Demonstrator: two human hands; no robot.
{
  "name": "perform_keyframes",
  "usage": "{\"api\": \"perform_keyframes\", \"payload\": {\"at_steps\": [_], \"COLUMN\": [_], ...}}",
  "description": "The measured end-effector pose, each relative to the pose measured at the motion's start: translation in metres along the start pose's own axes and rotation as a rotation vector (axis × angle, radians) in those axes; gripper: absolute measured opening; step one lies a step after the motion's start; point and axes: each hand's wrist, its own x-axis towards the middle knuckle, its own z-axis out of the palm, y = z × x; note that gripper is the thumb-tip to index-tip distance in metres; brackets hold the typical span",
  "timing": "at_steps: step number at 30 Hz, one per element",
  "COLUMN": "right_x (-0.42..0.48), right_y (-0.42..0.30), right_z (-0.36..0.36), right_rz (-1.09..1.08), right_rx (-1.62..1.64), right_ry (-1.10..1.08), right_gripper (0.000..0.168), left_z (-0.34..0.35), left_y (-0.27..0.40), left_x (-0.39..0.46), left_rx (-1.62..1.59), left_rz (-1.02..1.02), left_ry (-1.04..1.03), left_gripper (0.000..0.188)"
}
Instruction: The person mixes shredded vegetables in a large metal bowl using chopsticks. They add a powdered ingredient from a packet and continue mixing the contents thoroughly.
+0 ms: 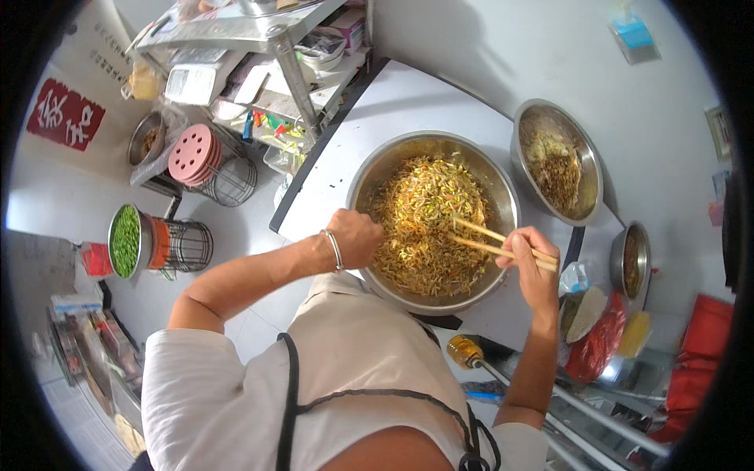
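A wide stainless steel bowl (508, 200) stands on the white table before me, filled with a mix of bean sprouts and thin brownish shreds (436, 206). My right hand (533, 259) grips a pair of wooden chopsticks (480, 235) at the bowl's right side, their tips in the food. At the left rim is my left hand (353, 238), its fingers curled; whether they hold the rim is hidden. A bangle circles that wrist.
Right of the bowl, a tilted steel bowl (521, 159) and a smaller one (615, 259) hold food. Behind left stands a metal shelf (294, 76). Pink perforated discs (191, 153) and a bowl of chopped greens (125, 241) are at left. A red plastic bag (598, 341) lies at right.
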Motion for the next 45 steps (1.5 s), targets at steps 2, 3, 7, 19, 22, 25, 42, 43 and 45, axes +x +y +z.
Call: {"api": "perform_keyframes", "payload": {"at_steps": [2, 3, 7, 19, 22, 25, 42, 43, 45], "right_x": [0.022, 0.035, 0.074, 0.134, 0.136, 0.141, 0.126, 0.127, 0.125], "right_y": [0.014, 0.019, 0.034, 0.057, 0.053, 0.067, 0.043, 0.042, 0.054], "right_z": [0.017, 0.028, 0.08, 0.063, 0.056, 0.104, 0.097, 0.099, 0.119], "right_rz": [-0.071, -0.106, -0.069, 0.072, 0.087, 0.041, 0.011, 0.007, 0.01], "right_rx": [0.087, 0.131, 0.13, -0.005, 0.121, 0.098, 0.011, 0.036, 0.104], "right_ry": [0.042, 0.059, 0.031, 0.116, 0.171, 0.122, 0.012, 0.04, -0.027], "right_gripper": [0.021, 0.021, 0.019, 0.027, 0.032, 0.029, 0.03, 0.031, 0.026], "left_z": [0.012, 0.016, 0.018, 0.016, 0.021, 0.019, 0.011, 0.01, 0.002], "left_y": [0.004, 0.004, 0.006, -0.01, -0.015, -0.014, -0.032, -0.033, -0.029], "left_x": [-0.009, -0.014, -0.027, -0.039, -0.041, -0.039, -0.049, -0.048, -0.049], "left_rx": [-0.004, -0.022, -0.072, -0.208, -0.219, -0.194, -0.156, -0.156, -0.147], "left_rz": [0.028, 0.021, -0.02, -0.085, -0.095, -0.051, -0.015, -0.016, 0.026], "left_ry": [0.055, 0.066, 0.082, -0.003, 0.069, 0.064, 0.079, 0.09, 0.059], "left_gripper": [0.017, 0.015, 0.011, 0.01, 0.011, 0.011, 0.013, 0.013, 0.012]}}
